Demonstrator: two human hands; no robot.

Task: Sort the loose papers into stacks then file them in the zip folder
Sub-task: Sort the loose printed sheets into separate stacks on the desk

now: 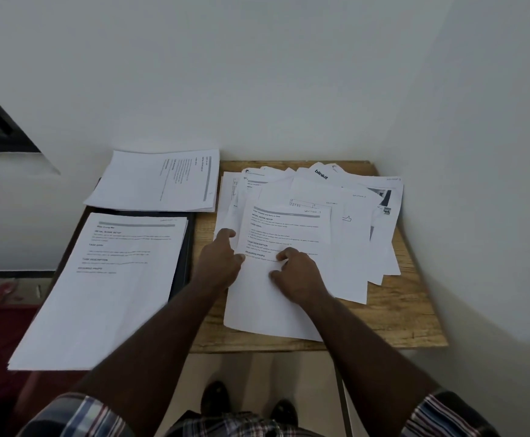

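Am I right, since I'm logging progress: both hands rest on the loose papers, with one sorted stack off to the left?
Not quite. The head view shows two sorted stacks at left, a near stack and a far stack. Both the left hand and right hand rest on the loose papers.

The worktop (399,323) sits in a corner, with walls close behind and along its right edge, so the open approach is from the near side. The loose papers (336,200) cover most of the worktop, leaving bare wood along the near edge, the near right corner and a narrow strip beside the folder (183,247). Both hands (222,260) rest on the top sheet, and two stacks (106,288) cover the left side.
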